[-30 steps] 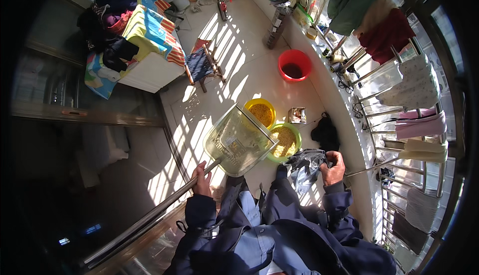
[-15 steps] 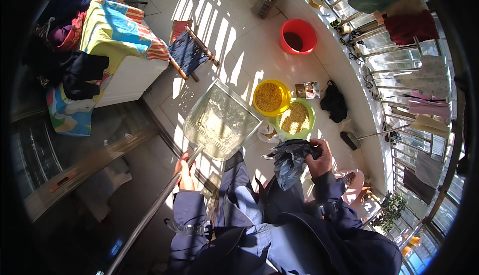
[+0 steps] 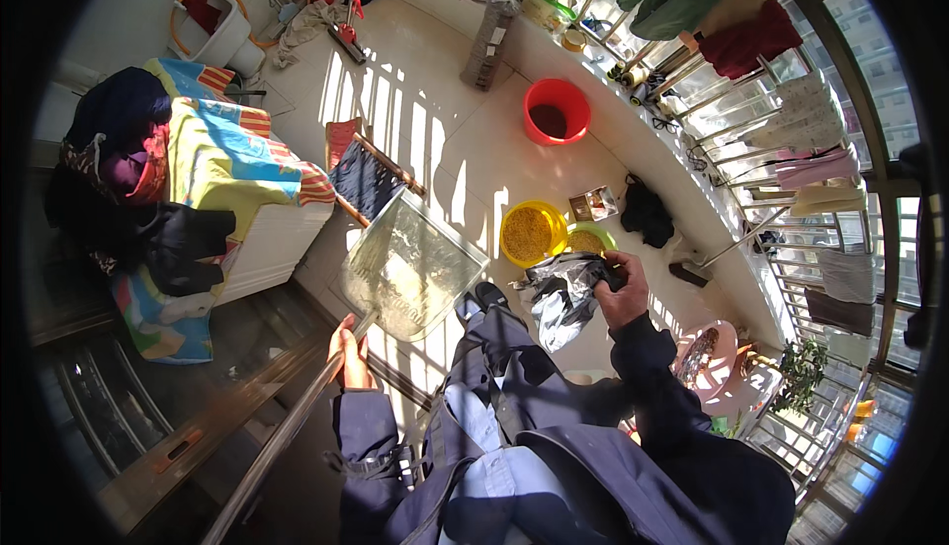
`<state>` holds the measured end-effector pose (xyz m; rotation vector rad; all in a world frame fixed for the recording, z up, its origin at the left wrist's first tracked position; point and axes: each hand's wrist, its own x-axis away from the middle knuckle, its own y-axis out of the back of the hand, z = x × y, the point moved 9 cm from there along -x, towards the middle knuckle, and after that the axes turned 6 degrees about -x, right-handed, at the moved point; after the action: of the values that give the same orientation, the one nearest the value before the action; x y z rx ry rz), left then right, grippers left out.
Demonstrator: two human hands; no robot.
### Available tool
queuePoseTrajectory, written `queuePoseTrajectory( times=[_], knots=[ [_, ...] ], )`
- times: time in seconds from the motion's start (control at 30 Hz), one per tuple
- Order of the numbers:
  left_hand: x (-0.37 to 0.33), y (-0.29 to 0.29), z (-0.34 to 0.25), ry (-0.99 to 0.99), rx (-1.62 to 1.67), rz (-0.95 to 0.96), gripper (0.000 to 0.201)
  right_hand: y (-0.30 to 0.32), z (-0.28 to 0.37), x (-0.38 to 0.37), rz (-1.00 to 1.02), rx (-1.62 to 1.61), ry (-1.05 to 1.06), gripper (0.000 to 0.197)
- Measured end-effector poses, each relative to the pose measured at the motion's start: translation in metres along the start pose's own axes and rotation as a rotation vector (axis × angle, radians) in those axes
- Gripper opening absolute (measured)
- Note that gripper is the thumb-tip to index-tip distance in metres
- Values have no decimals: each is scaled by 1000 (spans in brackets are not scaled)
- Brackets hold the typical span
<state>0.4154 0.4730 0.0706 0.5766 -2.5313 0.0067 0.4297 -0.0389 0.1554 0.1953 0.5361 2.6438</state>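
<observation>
My left hand [image 3: 350, 355] is closed around the metal handle of a long-handled dustpan [image 3: 413, 273]. The translucent pan is raised in front of me, partly over a small folding stool [image 3: 365, 181]. A crumpled dark plastic bag [image 3: 561, 300] hangs from my right hand [image 3: 623, 293], its top bunched in the closed fingers. Just beyond the bag stand a yellow basin [image 3: 562, 226] and a light green basin [image 3: 606, 236], both holding yellow grain. The bag and hand hide the near part of the green basin.
A red bucket [image 3: 583, 100] stands farther off, near a dark rolled bundle [image 3: 489, 46]. By the basins lie a picture-fronted packet [image 3: 593, 203] and a black bag [image 3: 647, 211]. A brush head [image 3: 689, 273] and a pink basin [image 3: 727, 372] are to the right. A cloth-covered box [image 3: 267, 244] stands at left.
The whole view has shifted, showing more of the far end. My right hand and the bag have moved over the near part of the green basin. Both hands keep their holds.
</observation>
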Motion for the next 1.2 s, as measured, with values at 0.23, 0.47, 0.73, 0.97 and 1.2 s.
queuePoseTrajectory(
  times=[0.23,0.47,0.73,0.97,1.2],
  knots=[
    [-47,-54,-83,-75,-91,71,42,11,8,-35,-121,6,0,39],
    [-109,-141,-154,-189,-86,194,44,13,-4,-106,-254,52,-12,37],
    [-201,-253,-216,-133,-144,291,46,4,-16,-230,-292,121,-76,35],
    [-245,-324,-251,-185,-244,287,45,11,-23,-311,-324,17,-117,34],
    [-277,-378,-291,-219,-147,374,39,21,-27,-329,-321,56,-168,30]
  ],
)
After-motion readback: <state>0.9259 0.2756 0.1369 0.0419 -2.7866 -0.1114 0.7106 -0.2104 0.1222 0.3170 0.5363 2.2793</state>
